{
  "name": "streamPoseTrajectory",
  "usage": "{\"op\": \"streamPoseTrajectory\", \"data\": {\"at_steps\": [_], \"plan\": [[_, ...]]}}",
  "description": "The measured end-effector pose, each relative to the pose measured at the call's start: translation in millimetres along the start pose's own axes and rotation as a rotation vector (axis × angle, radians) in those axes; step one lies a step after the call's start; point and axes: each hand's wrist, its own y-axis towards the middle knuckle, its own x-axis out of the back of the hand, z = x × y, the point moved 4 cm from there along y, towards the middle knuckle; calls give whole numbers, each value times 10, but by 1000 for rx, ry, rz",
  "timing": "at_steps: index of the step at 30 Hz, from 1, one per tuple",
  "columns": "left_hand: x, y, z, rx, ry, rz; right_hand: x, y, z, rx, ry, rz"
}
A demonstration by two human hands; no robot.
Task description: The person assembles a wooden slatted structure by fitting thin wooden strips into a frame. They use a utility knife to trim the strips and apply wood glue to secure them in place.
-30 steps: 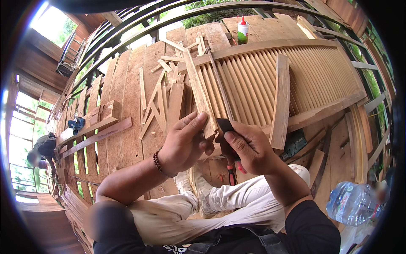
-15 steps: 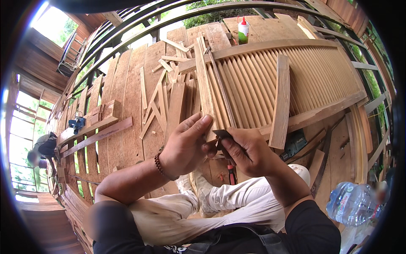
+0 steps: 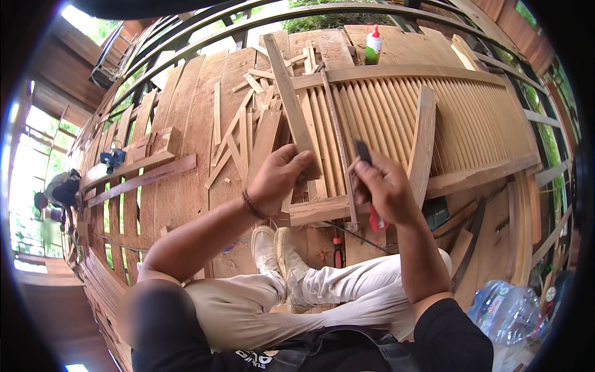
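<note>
My left hand (image 3: pixel 279 180) is closed around the near end of a long wooden strip (image 3: pixel 287 93), which tilts away over the left end of a louvered wooden panel (image 3: pixel 384 118). In my right hand (image 3: pixel 387 189), above the panel's near left part, is a hand tool with a black end (image 3: pixel 362 150); a red part (image 3: pixel 375 220) shows below the fingers, and its exact kind is hidden. A thin brown stick (image 3: pixel 334 136) lies across the slats beside this hand. To its right a loose board (image 3: pixel 423 146) rests on the panel.
Scrap strips (image 3: pixel 238 139) lie left of the panel. A glue bottle (image 3: pixel 373 46) stands beyond it. Near my feet lies a red-and-black screwdriver (image 3: pixel 338 253); a teal power tool (image 3: pixel 436 212) sits by the panel's near edge. Large plastic bottle (image 3: pixel 505 310) at right; another person (image 3: pixel 62 189) far left.
The strip's near end has lifted and its far end swung left. My right hand with the tool has moved away from it, to the right and farther out. The view has shifted slightly.
</note>
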Motion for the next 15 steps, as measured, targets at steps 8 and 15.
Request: {"op": "streamPoseTrajectory", "data": {"at_steps": [8, 15], "plan": [[658, 191, 774, 234, 377, 29, 753, 554, -1470, -442, -304, -395], [120, 233, 859, 177, 465, 270, 849, 628, -1690, -85, -1176, -530]]}}
